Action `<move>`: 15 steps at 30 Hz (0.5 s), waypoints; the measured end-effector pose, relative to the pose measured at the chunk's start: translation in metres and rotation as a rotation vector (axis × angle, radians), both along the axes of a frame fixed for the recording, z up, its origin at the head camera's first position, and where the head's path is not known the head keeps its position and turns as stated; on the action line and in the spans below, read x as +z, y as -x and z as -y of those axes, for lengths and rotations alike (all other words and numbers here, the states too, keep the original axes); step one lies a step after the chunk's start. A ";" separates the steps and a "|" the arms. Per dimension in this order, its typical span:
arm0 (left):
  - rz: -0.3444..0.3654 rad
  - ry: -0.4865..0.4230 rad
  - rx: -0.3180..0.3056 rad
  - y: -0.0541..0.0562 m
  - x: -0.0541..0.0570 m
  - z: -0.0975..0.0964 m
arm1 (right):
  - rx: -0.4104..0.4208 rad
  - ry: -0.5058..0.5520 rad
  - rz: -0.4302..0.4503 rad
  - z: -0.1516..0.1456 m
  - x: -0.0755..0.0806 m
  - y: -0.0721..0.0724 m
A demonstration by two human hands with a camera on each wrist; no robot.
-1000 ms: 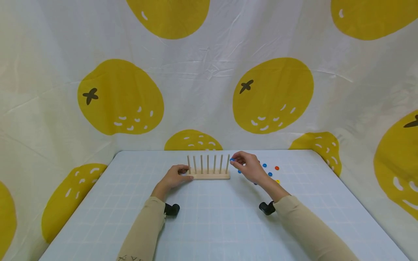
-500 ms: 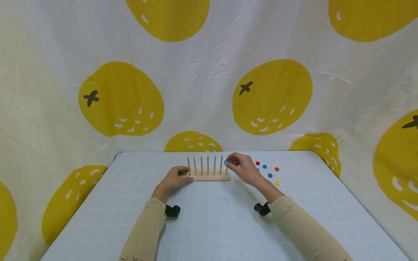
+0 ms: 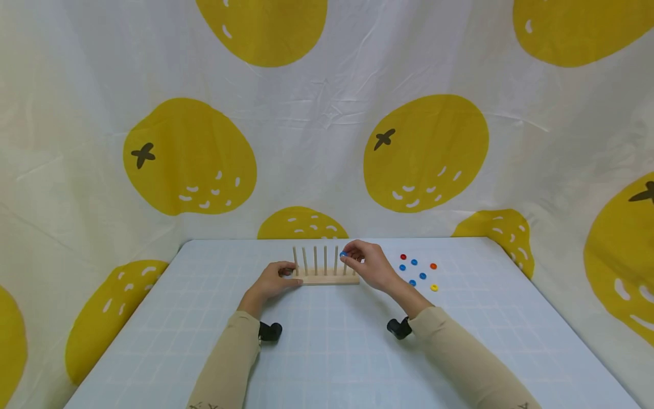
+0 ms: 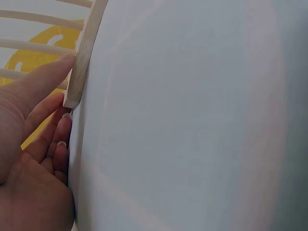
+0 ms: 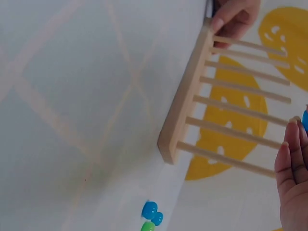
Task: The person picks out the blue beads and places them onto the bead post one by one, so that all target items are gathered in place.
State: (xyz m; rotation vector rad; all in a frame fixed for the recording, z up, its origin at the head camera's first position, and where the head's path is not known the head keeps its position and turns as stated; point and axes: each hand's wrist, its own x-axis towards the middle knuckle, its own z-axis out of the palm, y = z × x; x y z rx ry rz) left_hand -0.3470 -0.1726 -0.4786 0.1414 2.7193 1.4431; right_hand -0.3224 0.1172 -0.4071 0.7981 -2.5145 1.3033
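Note:
A wooden peg rack [image 3: 331, 279], a long base with several upright pegs, stands toward the back of the table. My left hand [image 3: 272, 280] grips its left end; in the left wrist view the thumb lies on the base [image 4: 82, 67] and the fingers curl at its end. Between the thumb and fingertips of my right hand [image 3: 374, 264] is a blue ring bead [image 3: 344, 255], held near the top of the pegs toward the right end. Whether it is around a peg I cannot tell. Only an edge of this bead [image 5: 305, 120] shows in the right wrist view.
Loose ring beads lie on the table right of the rack: a red one [image 3: 403, 257], an orange one [image 3: 433, 266], a yellow one [image 3: 434, 287] and several blue ones [image 3: 422, 276]. A green bead [image 5: 147, 226] shows in the right wrist view. A fruit-patterned curtain [image 3: 317, 153] hangs behind.
My right hand has moved left with the blue ring bead, from beside the rack's right end to over its right-hand pegs. The left hand keeps its grip in place.

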 end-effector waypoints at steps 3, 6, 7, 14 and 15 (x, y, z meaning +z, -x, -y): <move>0.005 -0.003 0.002 0.000 -0.001 0.000 | 0.012 0.005 0.009 0.005 -0.001 0.000; 0.003 -0.008 -0.001 0.000 -0.003 0.001 | 0.022 0.010 0.012 0.009 -0.001 0.000; 0.003 -0.011 0.000 0.000 -0.003 0.001 | 0.024 0.009 0.008 0.010 -0.001 0.000; -0.003 -0.034 0.004 -0.001 0.000 0.000 | 0.041 -0.004 -0.057 0.018 0.000 0.004; -0.001 -0.035 0.005 -0.001 0.000 0.000 | 0.043 -0.005 -0.065 0.019 0.000 0.004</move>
